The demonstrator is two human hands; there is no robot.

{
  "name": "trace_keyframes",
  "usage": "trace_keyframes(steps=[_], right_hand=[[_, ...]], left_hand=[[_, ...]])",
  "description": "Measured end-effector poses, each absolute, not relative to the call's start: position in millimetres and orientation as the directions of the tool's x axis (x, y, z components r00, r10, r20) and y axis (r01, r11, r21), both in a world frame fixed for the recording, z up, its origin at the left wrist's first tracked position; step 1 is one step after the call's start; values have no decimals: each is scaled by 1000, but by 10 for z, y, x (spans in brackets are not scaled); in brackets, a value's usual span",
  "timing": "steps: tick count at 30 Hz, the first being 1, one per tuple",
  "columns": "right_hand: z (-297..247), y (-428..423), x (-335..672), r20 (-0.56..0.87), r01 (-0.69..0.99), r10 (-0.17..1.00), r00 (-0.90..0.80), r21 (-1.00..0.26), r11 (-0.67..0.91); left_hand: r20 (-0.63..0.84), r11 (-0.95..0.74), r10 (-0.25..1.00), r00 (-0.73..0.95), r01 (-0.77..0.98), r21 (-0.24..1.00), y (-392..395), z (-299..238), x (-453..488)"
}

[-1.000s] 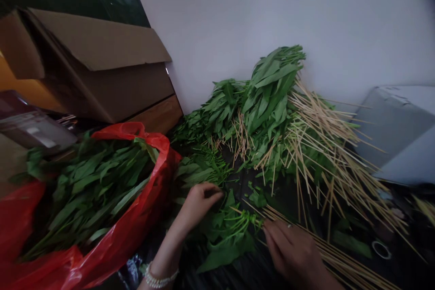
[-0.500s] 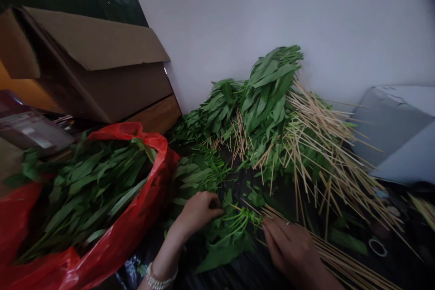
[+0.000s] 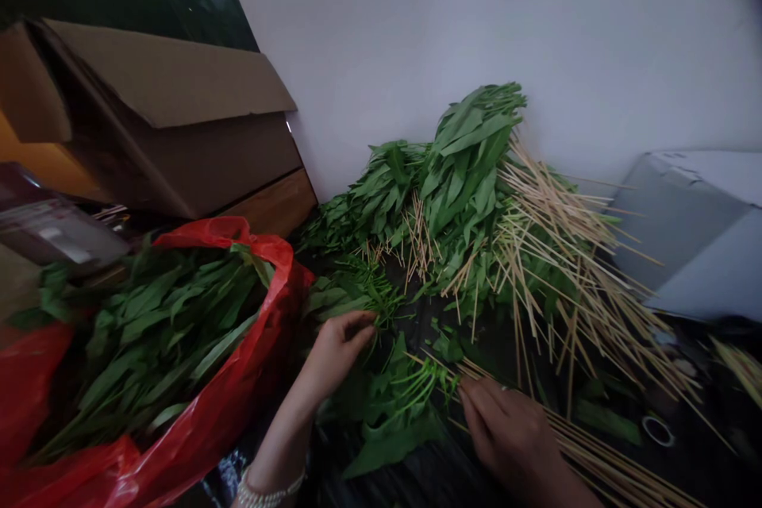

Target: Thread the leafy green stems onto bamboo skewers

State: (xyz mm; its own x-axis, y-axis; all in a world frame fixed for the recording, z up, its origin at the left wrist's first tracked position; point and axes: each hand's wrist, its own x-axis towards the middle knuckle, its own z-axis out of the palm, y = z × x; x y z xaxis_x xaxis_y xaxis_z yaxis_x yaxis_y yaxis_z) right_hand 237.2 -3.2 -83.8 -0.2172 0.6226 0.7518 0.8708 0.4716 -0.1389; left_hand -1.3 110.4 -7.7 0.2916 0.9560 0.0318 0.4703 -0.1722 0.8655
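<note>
My left hand (image 3: pixel 336 353) reaches to the near pile of leafy greens (image 3: pixel 342 294), its thumb and fingertips pinching at a leaf stem there; the exact contact is small and dim. Low on the right, my right hand (image 3: pixel 509 429) is closed around a thin wooden skewer (image 3: pixel 415 357), whose tip points left past the fingers. Several green leaf stems (image 3: pixel 425 381) are threaded on this skewer, and their broad leaves (image 3: pixel 396 436) hang toward me. Beneath and beside the right hand lies a bundle of bare skewers (image 3: pixel 601 448).
A red plastic bag (image 3: pixel 282 286) full of leaves stands at left, before an open cardboard box (image 3: pixel 208 151). Against the wall are piled skewered leaf bunches (image 3: pixel 470 151) with many sticks (image 3: pixel 571 230). A white box (image 3: pixel 696 230) and a white ring (image 3: pixel 658 430) are at right.
My left hand has moved away from the threaded leaves, up and slightly left to the pile's stems. My right hand keeps its hold on the skewer in nearly the same place.
</note>
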Motion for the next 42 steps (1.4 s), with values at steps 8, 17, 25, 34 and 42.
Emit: trace_keyframes(steps=[8, 17, 25, 34, 42], right_hand=[[-821, -31, 2357, 754, 866, 626, -199, -164, 472], [-842, -28, 2370, 750, 873, 632, -195, -161, 460], [-878, -30, 2369, 749, 880, 630, -207, -138, 454], [-890, -22, 2372, 736, 879, 638, -228, -126, 459], [-907, -24, 2366, 747, 877, 619, -243, -104, 469]], left_hand=[[-105, 32, 942, 319, 226, 974, 977, -188, 207], [-112, 50, 936, 334, 188, 981, 968, -280, 231], [-95, 24, 937, 336, 210, 977, 971, -289, 226], [-61, -49, 941, 334, 311, 949, 928, -307, 292], [-75, -59, 905, 419, 299, 952, 1026, -223, 183]])
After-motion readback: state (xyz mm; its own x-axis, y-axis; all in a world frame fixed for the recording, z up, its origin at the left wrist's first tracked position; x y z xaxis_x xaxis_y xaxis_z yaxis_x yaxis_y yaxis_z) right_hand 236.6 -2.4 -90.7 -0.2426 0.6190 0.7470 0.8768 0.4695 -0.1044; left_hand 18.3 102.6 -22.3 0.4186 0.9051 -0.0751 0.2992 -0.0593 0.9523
